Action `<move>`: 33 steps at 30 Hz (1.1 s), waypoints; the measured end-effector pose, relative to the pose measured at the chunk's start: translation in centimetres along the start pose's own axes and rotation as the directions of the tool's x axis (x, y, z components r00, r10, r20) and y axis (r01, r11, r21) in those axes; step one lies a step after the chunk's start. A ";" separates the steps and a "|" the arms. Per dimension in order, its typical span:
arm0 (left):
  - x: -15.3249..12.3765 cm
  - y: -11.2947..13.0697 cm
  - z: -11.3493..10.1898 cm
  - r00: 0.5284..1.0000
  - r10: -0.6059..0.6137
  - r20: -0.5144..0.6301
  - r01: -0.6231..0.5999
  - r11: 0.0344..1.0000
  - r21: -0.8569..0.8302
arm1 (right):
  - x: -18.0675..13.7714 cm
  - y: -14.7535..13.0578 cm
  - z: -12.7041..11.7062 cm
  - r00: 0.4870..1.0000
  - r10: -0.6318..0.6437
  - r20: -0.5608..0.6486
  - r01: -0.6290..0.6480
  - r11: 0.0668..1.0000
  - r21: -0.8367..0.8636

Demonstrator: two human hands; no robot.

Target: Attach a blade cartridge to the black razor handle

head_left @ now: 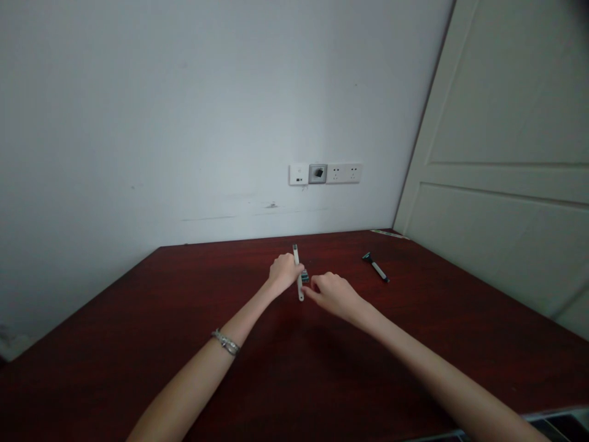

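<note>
My left hand (284,270) is closed around a slim white strip (300,291) with a dark upper end and a small hole at its lower end. The strip stands nearly upright in my view. Just to its right sit several small dark grey-blue ridged pieces (305,276) that look like razor cartridges; whether they are joined to the strip I cannot tell. Close by on the right, my right hand (335,291) has its thumb stretched toward the strip's lower part, with the index finger bent and apart from the thumb. Nothing shows between those fingers.
A razor (377,268) with a black head and pale handle lies on the dark red table (207,276) to the right. Behind are a white wall with sockets (344,174) and, on the right, a pale panelled door (510,123). A bracelet (225,342) circles my left wrist.
</note>
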State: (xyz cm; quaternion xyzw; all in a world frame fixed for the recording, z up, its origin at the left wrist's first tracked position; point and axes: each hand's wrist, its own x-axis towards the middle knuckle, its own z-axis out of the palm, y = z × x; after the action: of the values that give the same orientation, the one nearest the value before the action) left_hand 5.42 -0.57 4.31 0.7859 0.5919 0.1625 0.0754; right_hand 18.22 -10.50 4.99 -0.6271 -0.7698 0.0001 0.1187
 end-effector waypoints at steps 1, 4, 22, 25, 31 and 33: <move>0.1 0.6 -0.2 1.000 0.009 -0.013 -0.009 1.000 -0.007 | 0.2 -0.1 0.0 1.000 0.023 -0.001 -0.023 1.000 -0.016; 0.2 2.2 -0.7 0.999 0.036 -0.037 -0.037 0.999 -0.037 | 0.5 -0.2 0.0 0.996 0.085 -0.007 -0.085 0.995 -0.044; 2.4 6.8 2.0 0.994 0.033 -0.105 -0.064 0.951 -0.303 | -0.1 5.7 -0.7 0.959 0.251 -0.134 -0.261 0.963 -0.066; 2.4 5.5 1.8 0.988 0.129 -0.090 -0.148 0.955 -0.256 | -0.3 9.2 -1.1 0.939 0.313 -0.140 -0.325 0.943 -0.073; 3.4 -0.9 1.5 0.937 0.348 0.012 -0.344 0.930 -0.132 | -1.5 18.3 -1.5 0.854 0.520 -0.013 -0.519 0.851 -0.087; 3.7 -2.8 1.8 0.924 0.379 0.052 -0.371 0.921 -0.120 | -1.9 20.5 -1.1 0.830 0.557 0.021 -0.552 0.827 -0.109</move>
State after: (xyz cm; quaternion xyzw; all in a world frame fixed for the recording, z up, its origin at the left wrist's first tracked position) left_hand 4.44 3.89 2.38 0.8849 0.4175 0.1765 0.1071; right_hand 38.60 -8.12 2.62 -0.8282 -0.5567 0.0129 0.0629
